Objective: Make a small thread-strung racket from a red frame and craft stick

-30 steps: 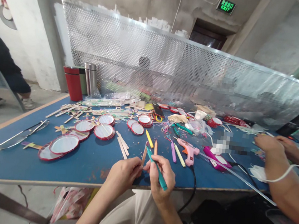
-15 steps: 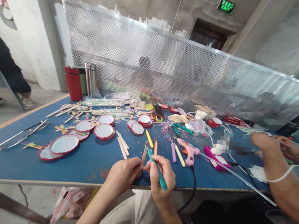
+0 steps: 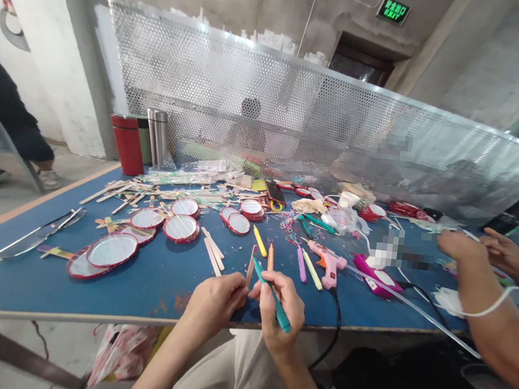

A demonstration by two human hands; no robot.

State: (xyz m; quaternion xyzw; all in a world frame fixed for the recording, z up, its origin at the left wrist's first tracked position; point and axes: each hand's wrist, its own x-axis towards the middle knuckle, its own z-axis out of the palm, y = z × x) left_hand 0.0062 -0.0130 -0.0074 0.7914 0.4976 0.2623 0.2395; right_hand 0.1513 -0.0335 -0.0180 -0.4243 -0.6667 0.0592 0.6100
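Note:
My left hand (image 3: 217,299) pinches a wooden craft stick (image 3: 250,268) that stands up from the fingers near the table's front edge. In my right hand (image 3: 282,306) is a teal marker (image 3: 278,306), its tip close to the upper part of the stick; I cannot tell whether it touches. Just beyond the hands lie a yellow marker (image 3: 260,241) and an orange marker (image 3: 271,257). To the right are a purple marker (image 3: 301,264) and a pale yellow-green marker (image 3: 312,270). A few bare craft sticks (image 3: 212,253) lie left of the hands.
Red-rimmed round discs (image 3: 112,250) and piled sticks fill the left side of the blue table (image 3: 144,300). A pink glue gun (image 3: 327,259) with a cable lies right. Bottles (image 3: 127,145) stand by the perforated metal screen (image 3: 235,79). A co-worker's arms (image 3: 488,283) reach in at right.
My hands, the stick and the teal marker have hardly moved; the marker's tip has shifted very slightly. At right, the co-worker's far hand has opened and lifted a little.

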